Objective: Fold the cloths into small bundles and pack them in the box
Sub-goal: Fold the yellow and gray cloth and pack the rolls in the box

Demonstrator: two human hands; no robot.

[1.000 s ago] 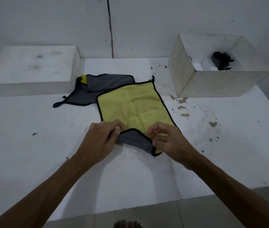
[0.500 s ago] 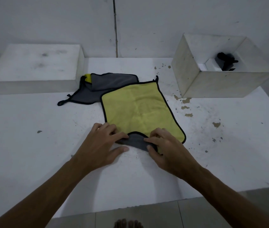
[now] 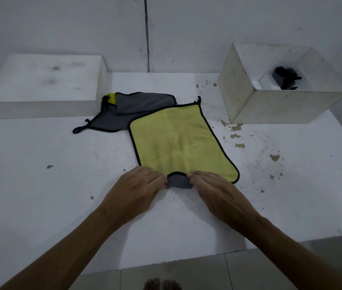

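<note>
Change: since a second ago I've pressed the raised near hem down into a tight gray roll.
Hands: left hand (image 3: 136,189) and right hand (image 3: 216,191) both pinching yellow cloth (image 3: 178,141) at its near edge.
Meaning: first roll started; box (image 3: 270,105) waits far right.

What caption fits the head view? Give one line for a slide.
Both hands roll the yellow cloth's near edge; open box waits right.
</note>
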